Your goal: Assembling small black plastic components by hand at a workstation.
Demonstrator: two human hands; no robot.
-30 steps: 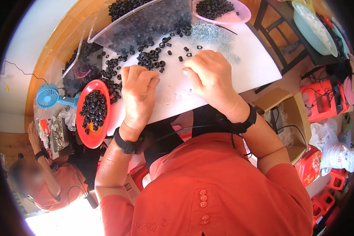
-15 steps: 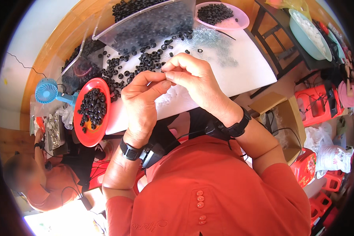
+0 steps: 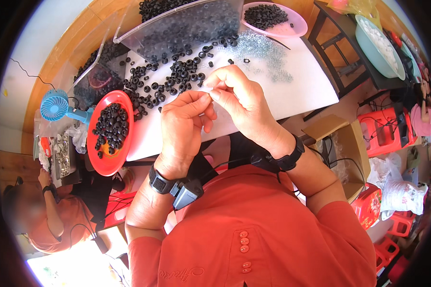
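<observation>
Over the front of the white table [image 3: 301,91], my left hand [image 3: 182,126] and my right hand [image 3: 246,105] meet with thumbs and forefingers pinched together. What lies between the fingertips is too small to make out. Just beyond them spreads a loose heap of small black round parts with holes [image 3: 179,74]. To its right lies a scatter of tiny shiny silvery pieces [image 3: 268,55]. A red plate [image 3: 105,165] with more black round parts stands left of my left hand.
A clear plastic bin [image 3: 187,31] of black parts and a pink dish [image 3: 297,29] of small black pieces stand at the back. A blue fan [image 3: 55,105] is at far left, near another person [image 3: 64,215]. A cardboard box [image 3: 357,158] and red stools [image 3: 383,131] are right.
My left hand has turned and its lower fingers now curl in under the pinch. The fingertips of both hands have shifted slightly right. The other person's arm has moved.
</observation>
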